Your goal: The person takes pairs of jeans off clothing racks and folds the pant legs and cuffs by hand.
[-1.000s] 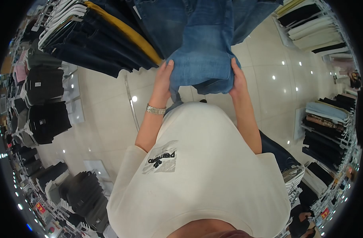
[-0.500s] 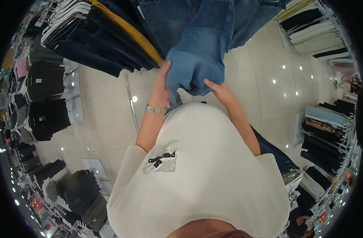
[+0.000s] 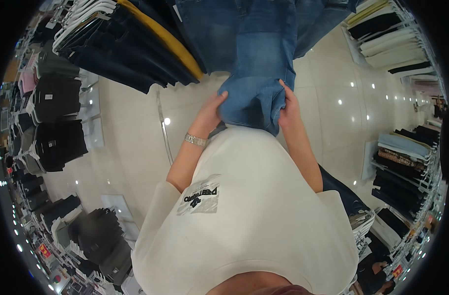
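Note:
A pair of blue jeans hangs at the top centre, its lower leg end pulled toward my body and bunched, with a dark fold opening in it. On the left edge of that leg my left hand is closed, thumb on top of the denim; a metal watch band circles this wrist. My right hand pinches the fabric at the right edge, thumb uppermost. The other fingers of both hands are partly hidden by cloth and angle. Another blue denim leg spreads to the upper right.
Dark jeans and a mustard-yellow garment hang on white hangers at upper left. Racks of dark folded trousers line the left, and more clothing racks the right. Shiny tiled floor lies between them.
Both hands have shifted right with the bunched leg end. The right hand has moved up to the leg's right edge, and the denim between the hands is spread wider.

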`<action>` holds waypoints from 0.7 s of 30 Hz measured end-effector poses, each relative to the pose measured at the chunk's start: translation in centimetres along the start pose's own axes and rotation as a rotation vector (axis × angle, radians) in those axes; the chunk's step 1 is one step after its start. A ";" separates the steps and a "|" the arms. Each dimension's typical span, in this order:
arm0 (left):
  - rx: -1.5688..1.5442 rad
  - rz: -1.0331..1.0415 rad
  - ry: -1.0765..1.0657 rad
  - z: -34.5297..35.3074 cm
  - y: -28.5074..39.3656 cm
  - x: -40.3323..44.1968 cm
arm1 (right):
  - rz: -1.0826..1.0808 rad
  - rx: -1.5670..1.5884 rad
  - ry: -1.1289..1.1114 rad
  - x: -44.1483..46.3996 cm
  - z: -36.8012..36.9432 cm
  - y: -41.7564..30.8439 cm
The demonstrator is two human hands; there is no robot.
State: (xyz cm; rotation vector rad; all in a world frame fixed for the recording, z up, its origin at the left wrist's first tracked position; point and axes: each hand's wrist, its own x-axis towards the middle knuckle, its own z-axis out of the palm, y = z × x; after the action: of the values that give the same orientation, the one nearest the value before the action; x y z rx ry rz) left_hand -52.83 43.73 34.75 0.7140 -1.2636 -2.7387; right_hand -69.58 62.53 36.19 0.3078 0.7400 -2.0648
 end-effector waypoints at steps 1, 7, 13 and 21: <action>-0.212 0.009 -0.016 -0.3 0.5 0.2 | -0.005 0.025 -0.045 -0.2 0.3 -0.2; -0.446 0.088 -0.096 -0.4 1.2 -0.6 | -0.062 -0.009 -0.097 -0.8 1.5 -0.8; -0.115 -0.010 0.138 -0.2 -0.8 -1.0 | -0.084 -0.042 -0.092 -0.3 -0.2 -0.5; -0.240 0.155 0.193 1.3 0.8 0.8 | 0.030 -0.490 -0.091 -1.0 -1.4 2.1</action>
State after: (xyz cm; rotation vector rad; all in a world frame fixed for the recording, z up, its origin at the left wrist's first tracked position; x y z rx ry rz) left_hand -54.25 43.96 35.74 0.7962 -0.8929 -2.5638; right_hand -67.43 63.17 34.73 -0.0512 1.1413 -1.7851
